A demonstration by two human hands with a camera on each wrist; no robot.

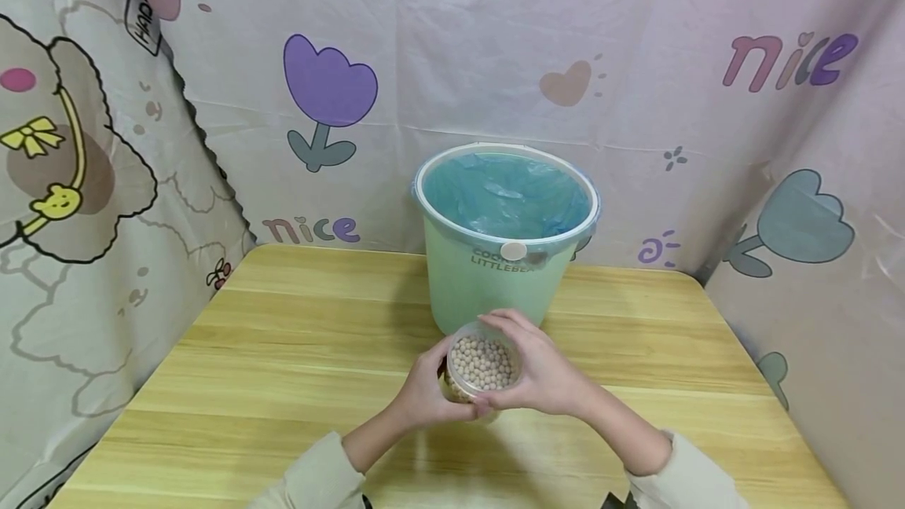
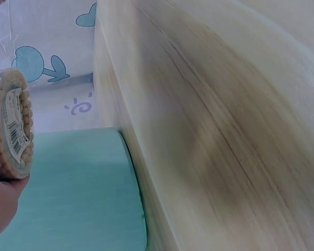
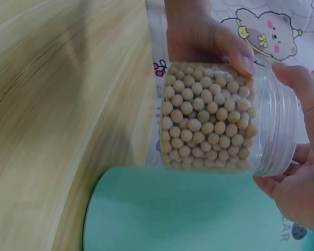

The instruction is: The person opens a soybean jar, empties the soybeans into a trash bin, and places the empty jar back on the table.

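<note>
A clear plastic jar [image 3: 267, 141] with a threaded rim and no lid on it is held up above the table in both hands. Round beige balls [image 1: 483, 364] fill much of it. My left hand [image 1: 427, 395] grips the jar's lower part from the left. Around the upper part near the rim, my right hand [image 1: 540, 368] curls from the right. A label with a barcode [image 2: 15, 125] shows on the jar's base in the left wrist view. Just behind the jar stands a pale green bucket [image 1: 488, 289], lined with a blue plastic bag [image 1: 505, 191].
The wooden table [image 1: 297, 352] stretches out under the hands on both sides. Behind and at the sides hangs a printed curtain [image 1: 452, 45] with flowers and lettering. The bucket has a white rim [image 1: 474, 149] and stands near the table's back edge.
</note>
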